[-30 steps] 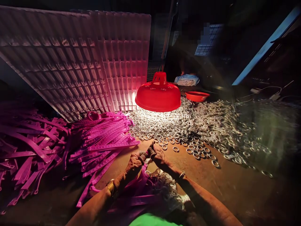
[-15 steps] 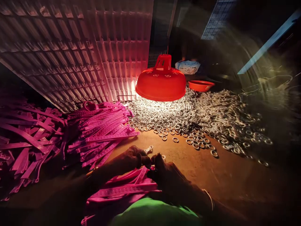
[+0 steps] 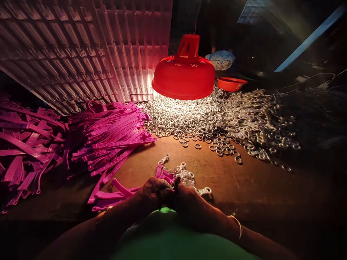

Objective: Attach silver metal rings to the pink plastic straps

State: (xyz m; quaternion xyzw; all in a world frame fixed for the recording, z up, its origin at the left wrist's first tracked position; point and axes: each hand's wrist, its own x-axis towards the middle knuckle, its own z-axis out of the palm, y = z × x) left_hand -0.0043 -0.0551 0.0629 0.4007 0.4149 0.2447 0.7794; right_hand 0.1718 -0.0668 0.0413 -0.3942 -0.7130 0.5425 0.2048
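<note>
Your hands are brought together just inside the table's [image 3: 233, 191] near edge, around its middle. Forearms slant inward from either side, elbows out, wrists low. Left hand [image 3: 153, 189]: knuckles up, fingers curled in, back in half-shadow. Right hand [image 3: 187, 196]: mirrors it, thumb and fingertips drawn narrow against the left's. Too dark between them to tell what, if anything, is pinched. Pale thin bracelet [image 3: 239, 225] on your right wrist.

Small pile of pink straps [image 3: 116, 195] by your left forearm, toward the near edge: flat, smooth, plastic-looking, some looped at the ends. More pink shows just beyond your fingertips, beside a loose cluster of metal links [image 3: 187, 175], silvery, ring-ended.

Larger strap heap [image 3: 114, 139] farther back, left of centre, strips lying roughly parallel; another tangle [image 3: 32, 151] nearer the left edge. Toward the far edge, a broad mound of rings [image 3: 189, 115], round and shiny, merging rightward into denser metal pieces [image 3: 252, 115]. Over it, a glossy red domed lamp [image 3: 184, 77], vented at the neck. Ribbed panel [image 3: 81, 54] leaning behind, left.
</note>
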